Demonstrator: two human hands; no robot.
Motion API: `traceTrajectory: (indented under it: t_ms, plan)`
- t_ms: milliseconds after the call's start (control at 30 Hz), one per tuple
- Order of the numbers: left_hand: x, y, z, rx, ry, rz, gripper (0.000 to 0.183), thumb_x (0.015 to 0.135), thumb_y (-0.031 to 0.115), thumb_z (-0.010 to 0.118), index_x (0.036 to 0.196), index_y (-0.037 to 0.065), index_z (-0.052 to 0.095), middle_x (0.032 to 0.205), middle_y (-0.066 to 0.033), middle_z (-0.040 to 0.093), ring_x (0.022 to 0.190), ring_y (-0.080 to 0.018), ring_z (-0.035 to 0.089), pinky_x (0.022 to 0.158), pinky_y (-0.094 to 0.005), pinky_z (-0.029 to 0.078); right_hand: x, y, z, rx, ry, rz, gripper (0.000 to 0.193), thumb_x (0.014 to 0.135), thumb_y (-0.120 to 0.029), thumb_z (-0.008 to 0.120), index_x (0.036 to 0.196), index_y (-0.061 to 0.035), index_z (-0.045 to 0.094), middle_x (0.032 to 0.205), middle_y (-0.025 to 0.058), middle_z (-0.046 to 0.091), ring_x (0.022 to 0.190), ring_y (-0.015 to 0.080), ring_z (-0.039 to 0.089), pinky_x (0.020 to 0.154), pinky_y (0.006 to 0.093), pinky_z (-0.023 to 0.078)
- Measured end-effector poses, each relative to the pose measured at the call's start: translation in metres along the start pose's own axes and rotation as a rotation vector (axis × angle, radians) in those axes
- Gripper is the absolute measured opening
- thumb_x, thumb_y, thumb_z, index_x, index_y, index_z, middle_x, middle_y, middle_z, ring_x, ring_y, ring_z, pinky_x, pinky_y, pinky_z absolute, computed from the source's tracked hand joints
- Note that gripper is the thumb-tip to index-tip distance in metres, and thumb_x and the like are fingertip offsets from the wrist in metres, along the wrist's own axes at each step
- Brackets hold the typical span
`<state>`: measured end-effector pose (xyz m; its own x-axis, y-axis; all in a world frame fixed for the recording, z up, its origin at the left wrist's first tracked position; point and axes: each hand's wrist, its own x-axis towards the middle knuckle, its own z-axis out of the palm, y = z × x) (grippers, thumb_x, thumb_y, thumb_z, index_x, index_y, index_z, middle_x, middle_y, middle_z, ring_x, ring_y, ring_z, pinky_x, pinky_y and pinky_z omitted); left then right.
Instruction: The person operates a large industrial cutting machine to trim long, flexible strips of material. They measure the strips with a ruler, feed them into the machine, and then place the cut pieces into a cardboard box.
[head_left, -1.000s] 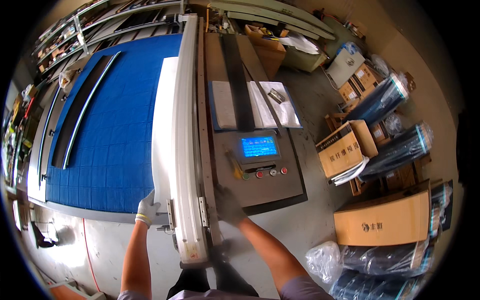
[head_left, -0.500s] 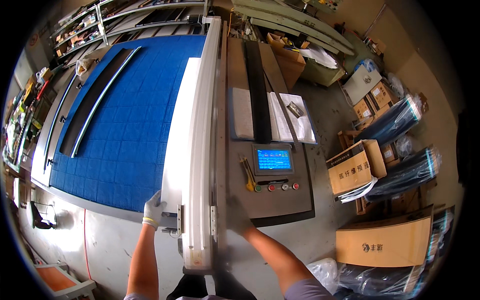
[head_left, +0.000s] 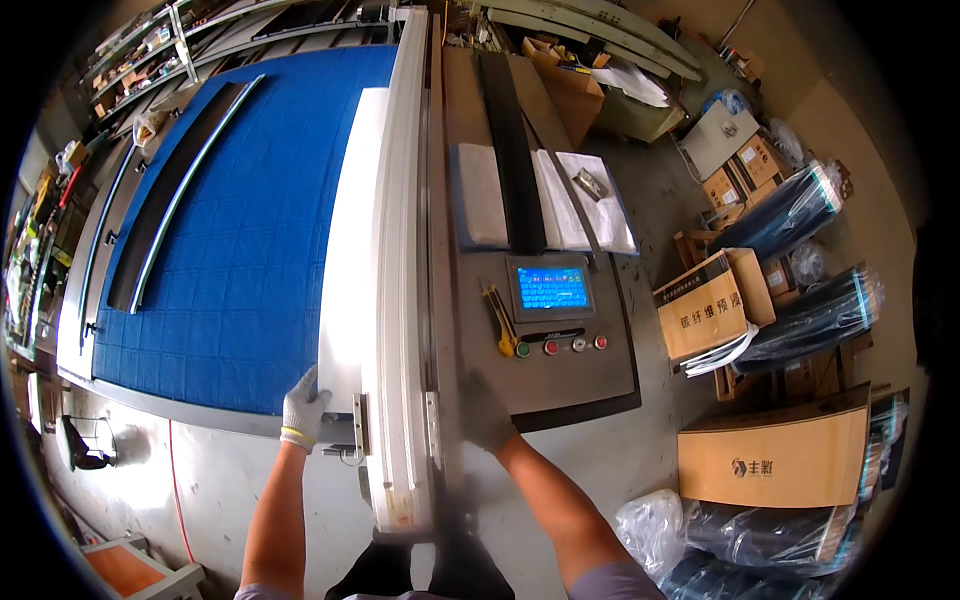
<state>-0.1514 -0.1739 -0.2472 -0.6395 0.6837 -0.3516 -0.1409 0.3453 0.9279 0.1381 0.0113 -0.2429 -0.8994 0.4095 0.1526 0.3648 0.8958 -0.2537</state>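
Seen from above, a person stands at the near end of a long pale metal beam (head_left: 400,260) that runs away from them across a large cutting table. The left hand (head_left: 303,408), in a white knit glove with a yellow cuff, is wrapped around the near left edge of the beam, fingers curled over the white strip beside it and closed on that edge. The right hand (head_left: 487,412), in a dark grey glove, lies on the right side of the beam's near end, where it meets a grey console (head_left: 560,385); it is blurred, so whether its fingers grip or only press flat cannot be told.

To the left of the beam a blue quilted mat (head_left: 240,250) covers the table, with a long dark curved strip (head_left: 180,190) lying on it near the far left side. On the console, just right of the beam, sit a small blue screen (head_left: 551,287), a row of round buttons (head_left: 560,346) below it, and a yellow-handled knife (head_left: 499,320) beside them. Beyond the screen lie white sheets (head_left: 590,195) and a long black strip (head_left: 512,150). On the concrete floor to the right stand cardboard boxes (head_left: 705,310) and dark rolls wrapped in clear film (head_left: 810,318).
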Motion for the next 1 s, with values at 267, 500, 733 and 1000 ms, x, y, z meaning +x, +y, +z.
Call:
traceTrajectory:
  t_ms: [267, 500, 733, 1000]
  plan:
    - [-0.011, -0.001, -0.008, 0.078, 0.107, -0.023, 0.051, 0.085, 0.000, 0.062, 0.136, 0.002, 0.055, 0.079, -0.0033, 0.064, 0.054, -0.0087, 0.057, 0.048, -0.0241, 0.047, -0.005, -0.002, 0.003, -0.110, 0.111, -0.100, 0.042, 0.087, -0.024, 0.056, 0.121, 0.0006, 0.058, 0.118, 0.0180, 0.059, 0.113, 0.0345, 0.052, 0.107, 0.0460, 0.036]
    - [-0.015, -0.019, -0.009, 0.097, 0.208, 0.131, 0.038, 0.088, 0.002, 0.062, 0.126, 0.003, 0.064, 0.080, -0.0012, 0.065, 0.054, -0.0062, 0.055, 0.048, -0.0223, 0.046, -0.006, -0.002, 0.005, -0.111, -0.006, -0.101, 0.047, 0.082, -0.025, 0.061, 0.124, -0.0057, 0.062, 0.130, 0.0123, 0.057, 0.130, 0.0356, 0.043, 0.109, 0.0517, 0.034]
    - [0.005, -0.052, -0.019, 0.167, 0.263, 0.368, 0.034, 0.090, 0.006, 0.065, 0.123, -0.003, 0.064, 0.099, -0.0047, 0.067, 0.079, -0.0095, 0.061, 0.070, -0.0238, 0.052, -0.019, 0.007, 0.028, -0.126, 0.244, -0.166, 0.032, 0.085, -0.022, 0.060, 0.110, -0.0051, 0.069, 0.126, 0.0112, 0.059, 0.128, 0.0335, 0.045, 0.108, 0.0506, 0.035]
    - [0.002, -0.077, -0.053, 0.092, 0.206, 0.338, 0.029, 0.093, 0.010, 0.062, 0.118, -0.005, 0.065, 0.102, -0.0063, 0.069, 0.082, -0.0110, 0.063, 0.074, -0.0270, 0.053, -0.038, 0.015, 0.052, -0.092, 0.433, -0.107, 0.025, 0.086, -0.020, 0.059, 0.107, -0.0121, 0.071, 0.121, 0.0074, 0.062, 0.121, 0.0273, 0.051, 0.099, 0.0440, 0.041]
